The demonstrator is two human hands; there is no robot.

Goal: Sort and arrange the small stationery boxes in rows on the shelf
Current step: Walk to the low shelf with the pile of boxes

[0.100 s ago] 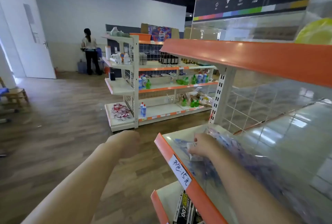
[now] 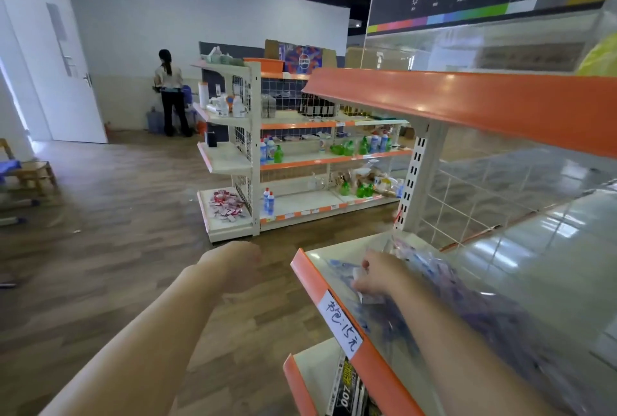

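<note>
On the orange-edged shelf (image 2: 337, 312), behind its clear front guard: blurred heap of small blue-and-white stationery boxes (image 2: 444, 285). Right hand (image 2: 379, 273) reaches in, fingers curled round a small white box (image 2: 359, 273) at the heap's near end. Left hand (image 2: 233, 262) hangs over the wood floor (image 2: 100, 232), apparently empty; finger position not readable. Handwritten label (image 2: 340, 323) on shelf edge.

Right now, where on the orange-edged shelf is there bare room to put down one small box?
The orange-edged shelf is bare at its far corner, between the white slotted upright and the right hand. The blue-and-white heap of small boxes crowds the front strip along the arm. The shiny part to the right looks bare, but glare hides detail.
</note>
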